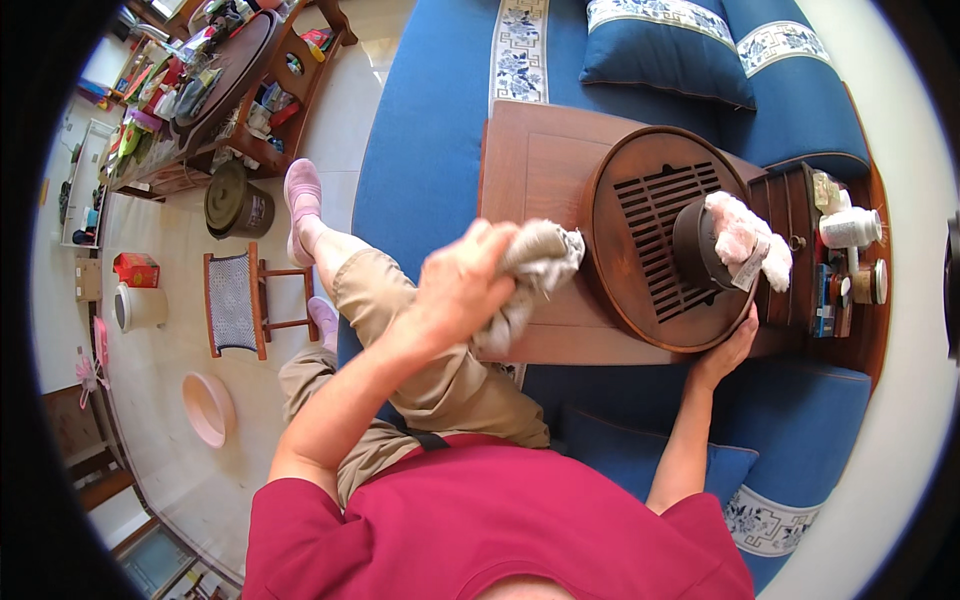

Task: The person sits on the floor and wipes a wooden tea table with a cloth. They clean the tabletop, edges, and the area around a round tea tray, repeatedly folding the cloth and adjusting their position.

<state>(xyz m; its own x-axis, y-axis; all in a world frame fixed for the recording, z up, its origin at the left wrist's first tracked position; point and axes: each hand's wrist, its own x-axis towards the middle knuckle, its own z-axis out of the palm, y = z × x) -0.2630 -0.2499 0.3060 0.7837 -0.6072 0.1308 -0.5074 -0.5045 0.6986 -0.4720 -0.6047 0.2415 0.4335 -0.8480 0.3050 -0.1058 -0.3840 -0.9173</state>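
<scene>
My left hand (469,281) grips a crumpled grey-white cloth (544,259), slightly blurred, above the near left part of a low wooden table (555,161). A round wooden tea tray (611,225) with a slatted drain grille stands on this table. My right hand (727,349) holds the tray's rim at the lower right; part of the fingers is hidden beneath the edge. Upon the grille sits a dark round pot (694,244). A pink fluffy plush (735,225) with a white tag (750,266) rests over the pot, covering part of it.
Blue sofa cushions (431,112) surround the table. To the right, a small wooden drawer chest (780,217) stands beside bottles (851,227) and jars. Across the floor are a folding stool (234,300), a pink basin (208,409), a lidded bin (240,206) and a cluttered table (225,86).
</scene>
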